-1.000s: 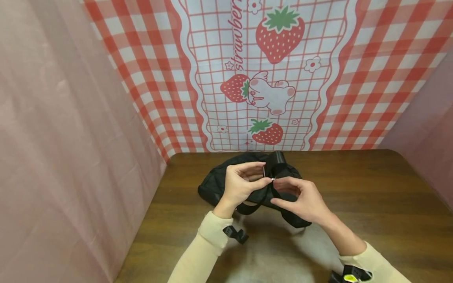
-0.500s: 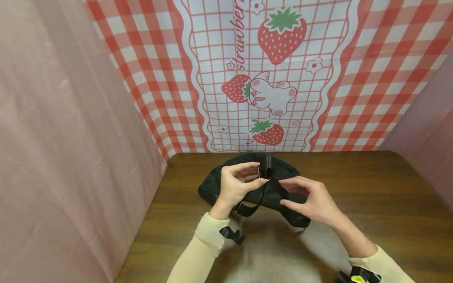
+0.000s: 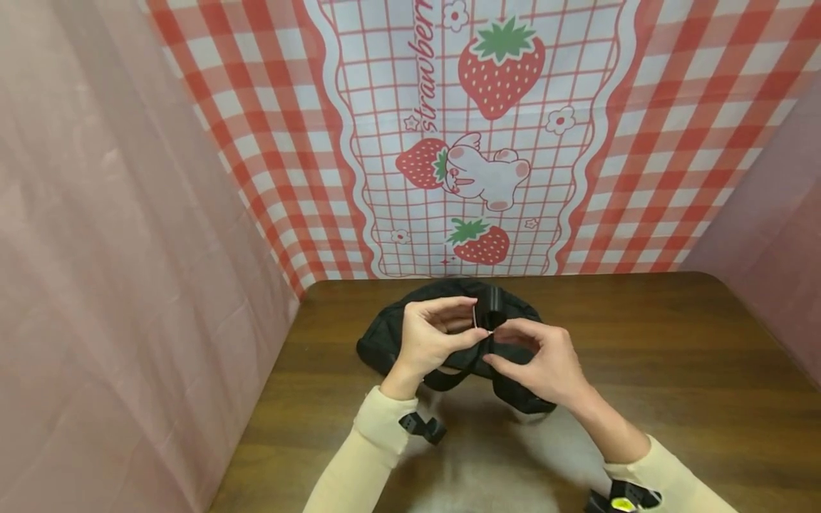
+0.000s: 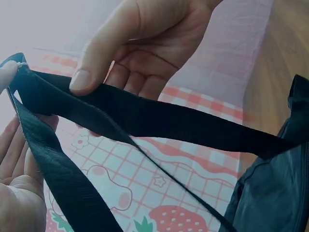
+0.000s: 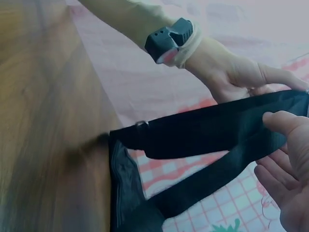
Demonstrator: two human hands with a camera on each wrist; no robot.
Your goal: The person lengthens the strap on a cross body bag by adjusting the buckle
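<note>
A black bag (image 3: pixel 391 328) lies on the table, its black webbing strap (image 4: pixel 193 130) raised above it. My left hand (image 3: pixel 426 342) pinches a thin metal strap buckle (image 3: pixel 475 317) at the raised end, thumb below and fingers above. A broad loop of webbing (image 3: pixel 492 306) stands up beyond the buckle. Right beside it, my right hand (image 3: pixel 545 360) holds the strap, its thumb (image 4: pixel 83 81) on one face and its fingers behind. Two lengths of strap run back to the bag from the hands in the right wrist view.
The brown wooden table (image 3: pixel 661 356) carries the bag near its back edge. Behind stands a red-and-white checked strawberry cloth (image 3: pixel 487 178). Pink curtain (image 3: pixel 141 285) hangs at the left side, and more pink cloth (image 3: pixel 763 214) at the right.
My right hand has moved right, away from the buckle, then back left close to it. The upper webbing loop has shifted and turned. The left hand keeps its pinch on the buckle.
</note>
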